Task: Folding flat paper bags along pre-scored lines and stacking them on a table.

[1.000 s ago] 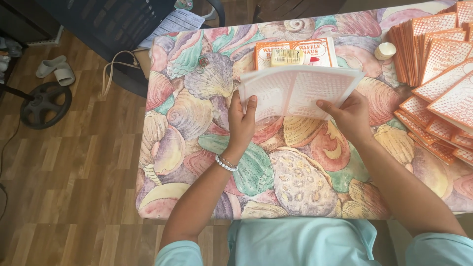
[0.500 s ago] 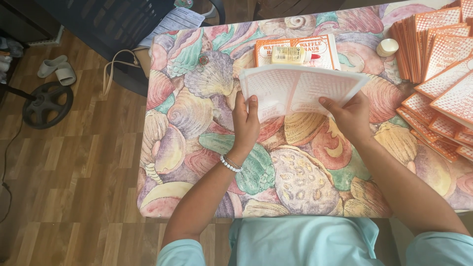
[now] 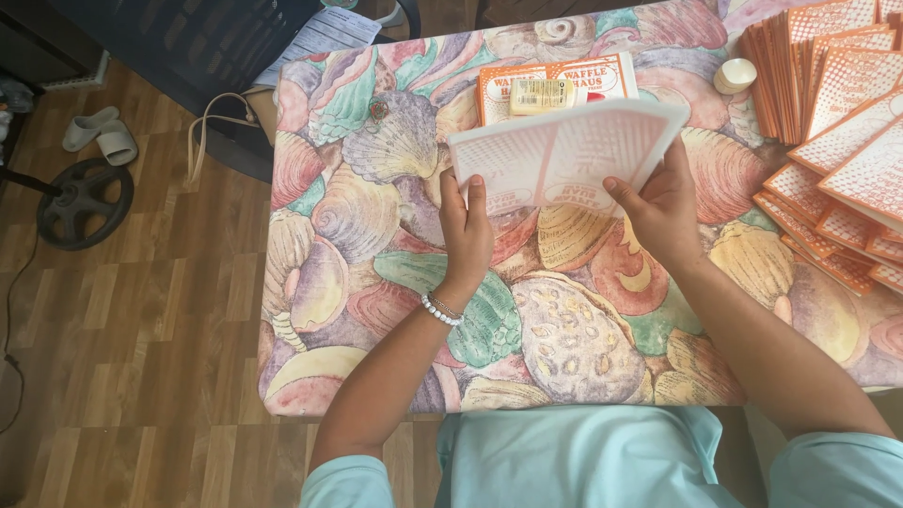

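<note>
Pale, orange-printed flat cardboard sheet [image 3: 564, 155] sits pinched between her left hand [image 3: 466, 230] and right hand [image 3: 663, 212], raised above the shell-patterned tablecloth [image 3: 395, 245] (thumbs on top), so I'd press each crease evenly outward from both grips.

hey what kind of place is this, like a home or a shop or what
Probably a room in a home used for hand assembly work. A table under a seashell-print cloth stands on wood-pattern flooring, slippers lie on the floor, and stacks of flat orange cartons wait beside both hands folding one.
</note>
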